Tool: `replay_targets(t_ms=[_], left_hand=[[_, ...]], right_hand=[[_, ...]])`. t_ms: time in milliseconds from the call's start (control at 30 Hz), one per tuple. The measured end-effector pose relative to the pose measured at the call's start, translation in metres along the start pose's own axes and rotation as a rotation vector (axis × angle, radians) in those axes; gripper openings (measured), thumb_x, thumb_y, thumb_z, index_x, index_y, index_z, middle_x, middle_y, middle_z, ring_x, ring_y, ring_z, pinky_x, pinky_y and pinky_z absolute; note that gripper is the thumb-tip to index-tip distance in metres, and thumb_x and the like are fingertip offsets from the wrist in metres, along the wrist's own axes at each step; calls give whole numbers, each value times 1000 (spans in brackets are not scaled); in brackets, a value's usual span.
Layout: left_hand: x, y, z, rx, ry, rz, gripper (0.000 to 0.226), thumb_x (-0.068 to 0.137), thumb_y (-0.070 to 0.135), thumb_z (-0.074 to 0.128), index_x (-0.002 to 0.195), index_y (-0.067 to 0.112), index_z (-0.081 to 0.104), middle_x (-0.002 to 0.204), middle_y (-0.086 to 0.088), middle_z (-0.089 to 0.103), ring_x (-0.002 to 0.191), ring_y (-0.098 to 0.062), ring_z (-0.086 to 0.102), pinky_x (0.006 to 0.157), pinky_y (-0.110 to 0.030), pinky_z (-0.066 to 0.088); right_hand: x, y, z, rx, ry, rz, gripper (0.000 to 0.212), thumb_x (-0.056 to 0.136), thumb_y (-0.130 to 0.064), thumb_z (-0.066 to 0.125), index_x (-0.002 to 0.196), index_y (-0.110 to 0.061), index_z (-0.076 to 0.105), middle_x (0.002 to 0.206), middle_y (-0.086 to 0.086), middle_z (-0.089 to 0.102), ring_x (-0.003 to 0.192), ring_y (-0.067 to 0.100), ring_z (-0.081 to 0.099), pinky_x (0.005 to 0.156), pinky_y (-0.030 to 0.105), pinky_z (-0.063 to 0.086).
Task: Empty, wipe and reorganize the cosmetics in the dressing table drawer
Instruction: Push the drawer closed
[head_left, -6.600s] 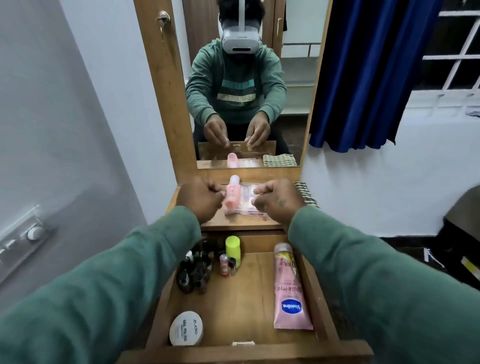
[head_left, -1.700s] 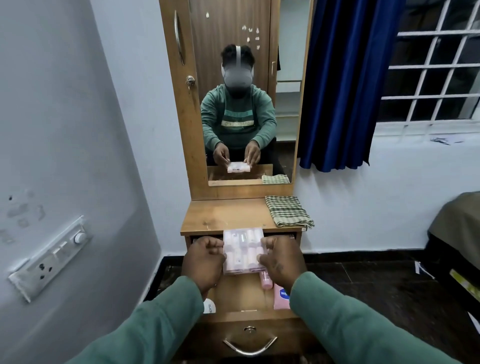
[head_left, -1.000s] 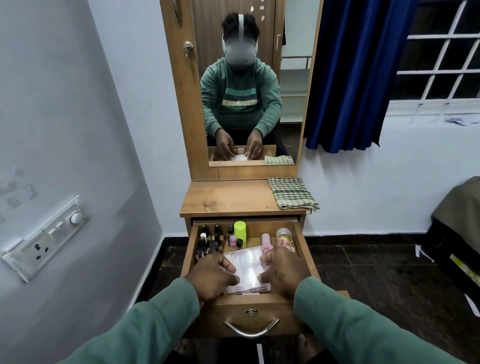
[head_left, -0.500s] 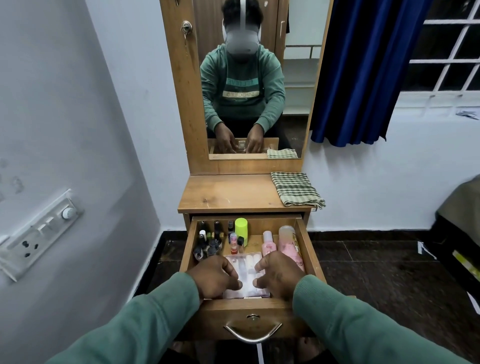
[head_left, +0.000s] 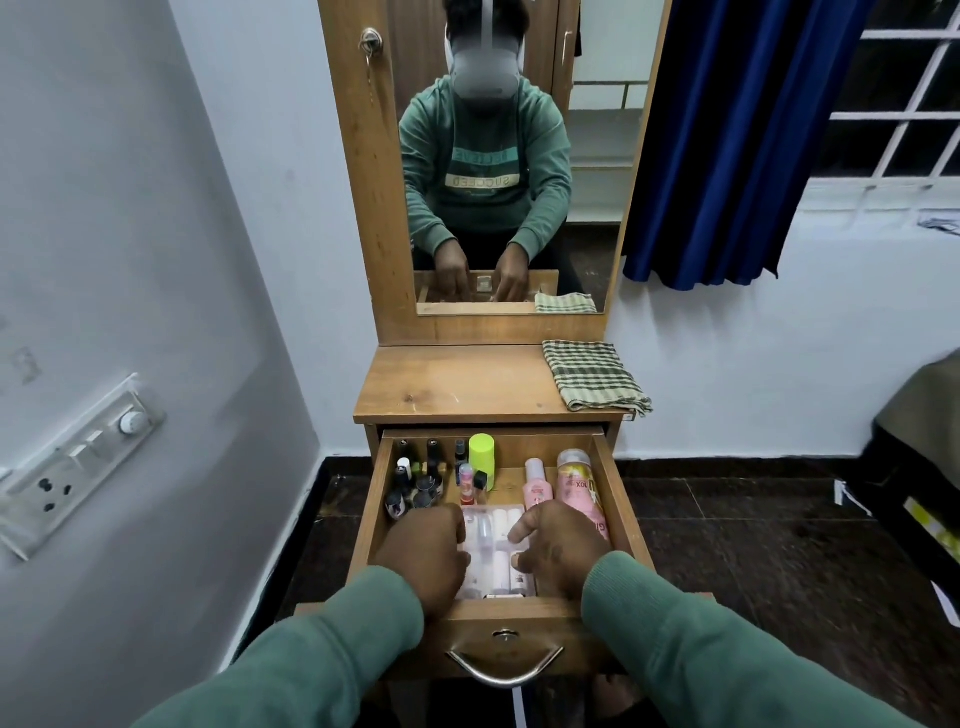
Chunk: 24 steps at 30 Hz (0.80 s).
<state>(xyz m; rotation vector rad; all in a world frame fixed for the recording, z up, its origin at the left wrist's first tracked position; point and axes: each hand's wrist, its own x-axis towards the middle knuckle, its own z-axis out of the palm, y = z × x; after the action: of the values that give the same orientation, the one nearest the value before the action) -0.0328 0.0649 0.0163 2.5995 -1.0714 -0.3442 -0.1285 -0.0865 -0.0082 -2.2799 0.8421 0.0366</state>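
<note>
Drawer (head_left: 618, 499) of the dressing desk (head_left: 457, 384), pulled fully out, with both hands reaching down into its front half. Left hand (head_left: 423, 556) and right hand (head_left: 558, 545) flank a clear plastic case (head_left: 493, 551) of small white and pink items lying flat on the drawer floor against the front wall. Each hand is curled, knuckles up, fingers bent inward over the case's side edge; the right thumb and forefinger rest on its right rim. Whether the case is gripped or merely touched cannot be told. Both forearms, in green sleeves (head_left: 675, 639), extend forward and converge slightly over the drawer front and its metal handle (head_left: 504, 670). Behind the case: a cluster of dark nail polish bottles (head_left: 415, 483) at rear left, a lime-green capped bottle (head_left: 481, 454) beside them, a small pink bottle (head_left: 536, 483) and a pink tube (head_left: 576, 486) along the right wall. A folded checked cloth (head_left: 592, 374) lies on the desk's right end, below the mirror (head_left: 511, 156).
</note>
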Motion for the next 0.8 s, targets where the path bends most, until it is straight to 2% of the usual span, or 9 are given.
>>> replay_targets(t_ms=[33, 133, 200, 300, 400, 500, 600, 667, 800], left_hand=[[-5, 2, -1, 6, 65, 46, 19, 97, 27, 65, 115, 21, 64, 117, -2, 69, 106, -19, 63, 89, -29, 50], [-24, 12, -3, 5, 254, 234, 17, 97, 25, 60, 114, 27, 63, 117, 5, 66, 107, -14, 59, 89, -27, 48], [-39, 21, -1, 4, 333, 333, 17, 98, 26, 56, 113, 30, 61, 117, 9, 63, 109, -13, 55, 90, -27, 45], [-62, 30, 5, -15, 375, 422, 30, 97, 21, 53, 124, 30, 59, 116, 9, 61, 109, -14, 52, 91, -26, 41], [-84, 34, 9, -32, 389, 445, 33, 93, 18, 57, 125, 27, 59, 111, 6, 62, 104, -17, 52, 87, -28, 40], [-104, 34, 15, -28, 378, 451, 24, 90, 18, 59, 113, 23, 62, 106, 3, 62, 100, -20, 55, 84, -31, 42], [-117, 31, 29, 11, 326, 440, 22, 90, 20, 56, 111, 20, 63, 107, -1, 63, 103, -25, 56, 86, -35, 42], [-124, 28, 39, 29, 308, 420, 25, 91, 21, 55, 115, 20, 65, 111, -1, 65, 107, -24, 57, 91, -34, 43], [-128, 18, 63, 60, 292, 388, 33, 91, 19, 56, 122, 20, 67, 117, -1, 67, 111, -25, 60, 96, -36, 47]], right_hand=[[-3, 0, -1, -25, 57, -28, 25, 92, -8, 76, 115, -17, 73, 113, 2, 71, 102, 20, 67, 75, 18, 54], [-20, 0, -5, -36, 236, -152, 21, 94, -16, 73, 114, -22, 74, 113, 0, 74, 98, 13, 67, 84, 20, 55], [-39, -4, -7, -42, 315, -248, 18, 96, -21, 69, 111, -28, 75, 110, -7, 74, 95, 6, 64, 76, 13, 46], [-73, -12, -8, -105, 436, -397, 20, 94, -17, 61, 102, -29, 75, 103, -9, 74, 96, 11, 63, 73, 21, 44], [-102, -13, -6, -123, 435, -456, 22, 95, -14, 55, 104, -24, 72, 107, -4, 72, 102, 19, 62, 84, 33, 51], [-127, -5, 2, -188, 458, -499, 15, 94, -13, 56, 99, -21, 69, 100, -3, 70, 93, 21, 63, 75, 34, 51], [-144, 5, 17, -223, 470, -500, 11, 90, -14, 58, 91, -21, 66, 92, -3, 67, 88, 23, 64, 65, 36, 51], [-148, 12, 29, -242, 457, -475, 14, 92, -17, 56, 97, -23, 68, 96, -4, 68, 93, 22, 65, 68, 36, 52], [-148, 25, 49, -277, 372, -416, 34, 98, -24, 46, 125, -29, 66, 121, -8, 66, 117, 18, 59, 88, 36, 52]])
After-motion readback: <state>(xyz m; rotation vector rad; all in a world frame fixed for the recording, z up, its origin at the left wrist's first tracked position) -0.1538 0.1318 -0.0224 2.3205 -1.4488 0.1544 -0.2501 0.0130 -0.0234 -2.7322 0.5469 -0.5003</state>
